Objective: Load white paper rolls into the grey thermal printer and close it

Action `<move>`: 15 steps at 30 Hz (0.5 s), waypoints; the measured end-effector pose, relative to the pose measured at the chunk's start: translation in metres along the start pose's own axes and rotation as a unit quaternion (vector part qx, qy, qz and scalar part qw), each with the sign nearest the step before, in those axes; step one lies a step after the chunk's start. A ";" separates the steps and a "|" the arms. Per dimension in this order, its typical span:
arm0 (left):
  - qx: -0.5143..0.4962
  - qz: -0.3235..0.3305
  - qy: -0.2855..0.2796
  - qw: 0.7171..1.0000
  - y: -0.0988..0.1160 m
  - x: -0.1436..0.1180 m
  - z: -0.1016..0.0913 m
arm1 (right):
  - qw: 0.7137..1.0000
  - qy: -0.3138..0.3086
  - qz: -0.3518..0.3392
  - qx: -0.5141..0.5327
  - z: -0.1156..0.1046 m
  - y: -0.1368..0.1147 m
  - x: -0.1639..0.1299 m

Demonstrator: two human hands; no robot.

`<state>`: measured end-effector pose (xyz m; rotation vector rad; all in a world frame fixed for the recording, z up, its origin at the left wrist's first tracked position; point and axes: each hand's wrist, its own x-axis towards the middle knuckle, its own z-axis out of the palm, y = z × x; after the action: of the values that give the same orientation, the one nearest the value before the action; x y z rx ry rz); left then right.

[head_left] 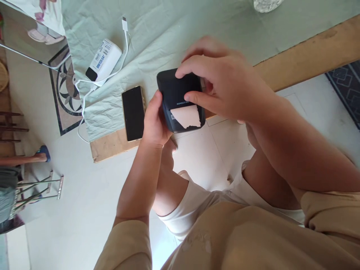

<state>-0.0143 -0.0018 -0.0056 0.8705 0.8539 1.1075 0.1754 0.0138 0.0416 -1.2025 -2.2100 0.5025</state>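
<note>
A dark, rounded label printer [171, 90] with NIIMBOT lettering is held over the table's front edge. My left hand [155, 123] is closed around its left side and lower corner, thumb along the edge. A torn-edged piece of white paper [186, 116] lies on the lower part of its face. My right hand [222, 78] reaches across from the right, slightly blurred. Its thumb and index finger are apart, their tips at the printer's face; the other fingers are partly hidden. Beside my left hand, a phone [133, 113] lies dark-screened on the table.
A green cloth [157, 33] covers the wooden-edged table [303, 54]. On it are a white power bank [108, 56] with a looped white cable [125, 48] and a clear glass object [267, 4]. Another person's foot [43, 153] and a metal-legged stool [39, 191] are at left.
</note>
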 end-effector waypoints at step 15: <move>-0.003 -0.018 0.021 1.000 0.002 0.003 0.000 | 0.999 -0.020 -0.038 0.015 -0.003 0.009 -0.004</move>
<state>-0.0145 0.0018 -0.0046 0.8268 0.8972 1.0983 0.1848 0.0152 0.0380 -1.0968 -2.2640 0.5300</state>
